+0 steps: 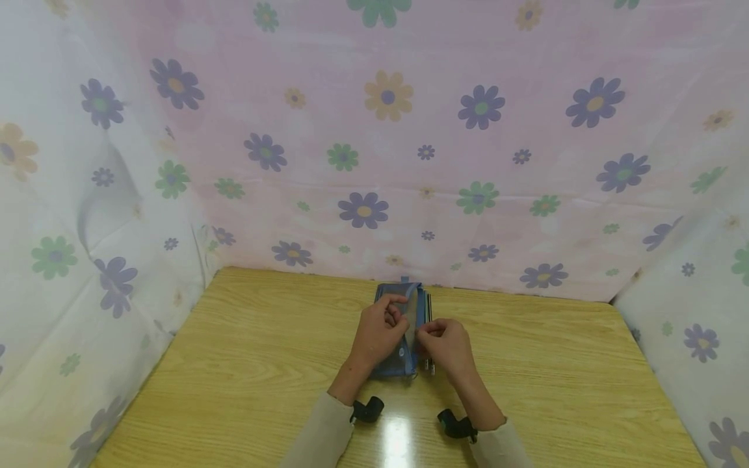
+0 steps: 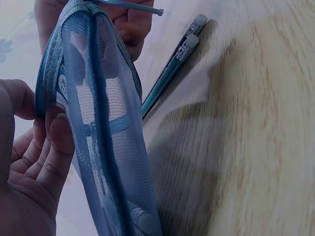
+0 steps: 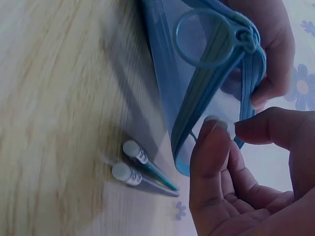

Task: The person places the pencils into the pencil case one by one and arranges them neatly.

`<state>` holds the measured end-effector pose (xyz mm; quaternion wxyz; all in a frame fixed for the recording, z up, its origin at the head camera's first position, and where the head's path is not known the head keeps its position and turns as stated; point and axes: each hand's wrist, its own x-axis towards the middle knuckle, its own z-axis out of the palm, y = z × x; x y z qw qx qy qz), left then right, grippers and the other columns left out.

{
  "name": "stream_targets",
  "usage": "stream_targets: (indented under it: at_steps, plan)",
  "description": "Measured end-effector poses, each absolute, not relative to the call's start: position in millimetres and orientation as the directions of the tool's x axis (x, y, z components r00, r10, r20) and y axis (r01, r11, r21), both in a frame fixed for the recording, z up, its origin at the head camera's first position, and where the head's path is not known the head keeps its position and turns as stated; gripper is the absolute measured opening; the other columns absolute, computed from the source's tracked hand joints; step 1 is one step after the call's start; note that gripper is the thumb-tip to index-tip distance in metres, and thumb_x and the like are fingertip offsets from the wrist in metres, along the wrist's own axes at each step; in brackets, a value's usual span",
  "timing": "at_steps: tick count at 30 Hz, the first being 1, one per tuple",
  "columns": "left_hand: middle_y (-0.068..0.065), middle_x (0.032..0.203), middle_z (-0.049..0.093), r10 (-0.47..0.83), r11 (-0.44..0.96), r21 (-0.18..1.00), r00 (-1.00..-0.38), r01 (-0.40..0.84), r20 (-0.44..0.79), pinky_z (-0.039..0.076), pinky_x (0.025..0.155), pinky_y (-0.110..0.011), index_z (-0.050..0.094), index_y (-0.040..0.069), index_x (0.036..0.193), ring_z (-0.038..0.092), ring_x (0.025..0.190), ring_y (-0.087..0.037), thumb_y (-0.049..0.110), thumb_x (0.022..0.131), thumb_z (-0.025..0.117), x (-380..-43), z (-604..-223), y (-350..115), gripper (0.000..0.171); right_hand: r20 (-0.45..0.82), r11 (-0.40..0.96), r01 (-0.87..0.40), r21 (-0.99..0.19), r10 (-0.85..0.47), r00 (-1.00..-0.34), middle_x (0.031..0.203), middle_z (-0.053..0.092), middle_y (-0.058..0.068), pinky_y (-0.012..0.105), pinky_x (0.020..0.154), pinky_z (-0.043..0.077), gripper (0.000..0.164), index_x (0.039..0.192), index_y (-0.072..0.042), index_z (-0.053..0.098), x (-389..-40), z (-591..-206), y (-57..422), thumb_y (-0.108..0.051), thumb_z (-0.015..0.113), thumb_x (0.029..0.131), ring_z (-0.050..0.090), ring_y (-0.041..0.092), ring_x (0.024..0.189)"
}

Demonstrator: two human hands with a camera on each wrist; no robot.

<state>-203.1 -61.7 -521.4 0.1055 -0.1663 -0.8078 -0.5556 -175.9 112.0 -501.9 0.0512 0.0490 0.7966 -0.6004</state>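
A blue mesh zip pencil case (image 1: 386, 364) stands in the middle of the table, its zipped mouth partly parted. My left hand (image 1: 377, 331) is at its left side, with thumb and forefinger pinching the zipper edge (image 2: 47, 73). From the right, my right hand (image 1: 449, 344) has its thumb and forefinger curled at the other edge of the mouth. A pale blue ring pull (image 3: 179, 37) hangs from the zipper end in the right wrist view. Pale shapes show faintly through the mesh (image 2: 125, 157). Two pencils (image 2: 170, 73) with white erasers lie close beside the case.
The wood-grain table (image 1: 251, 351) meets a flowered cloth (image 1: 316, 188) at the back, and more of this cloth hangs at both sides. A black wrist camera (image 1: 368, 409) sits on the left wrist and another camera (image 1: 455, 424) on the right wrist.
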Motion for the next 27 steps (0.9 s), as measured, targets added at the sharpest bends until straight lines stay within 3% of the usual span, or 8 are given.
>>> stream_targets:
  at_steps: [14, 27]
  plan:
    - [0.001, 0.079, 0.063, 0.135, 0.328, 0.866, -0.926, 0.378, 0.353, 0.048, 0.055, -0.024, 0.07, 0.007, 0.126, 0.057, 0.059, -0.009, 0.003, 0.096, 0.068, -203.0, -520.2, -62.7, 0.03, -0.054, 0.458, 0.068, -0.887, 0.044, -0.998, 0.087, 0.072, 0.008, 0.03, 0.061, 0.056, 0.013, 0.102, -0.002, 0.077, -180.8, -500.9, 122.9, -0.01, 0.072, 0.093, 0.068, 0.018, 0.071]
    - [0.001, 0.08, 0.063, 0.129, 0.329, 0.876, -0.936, 0.353, 0.329, 0.049, 0.056, -0.024, 0.07, 0.008, 0.126, 0.057, 0.06, -0.009, 0.003, 0.096, 0.068, -202.3, -517.8, -63.0, 0.031, -0.02, 0.554, 0.045, -0.831, 0.05, -0.999, 0.091, 0.073, 0.008, 0.038, 0.074, 0.059, 0.021, 0.107, 0.0, 0.076, -181.8, -499.6, 128.9, -0.012, 0.076, 0.089, 0.07, 0.022, 0.084]
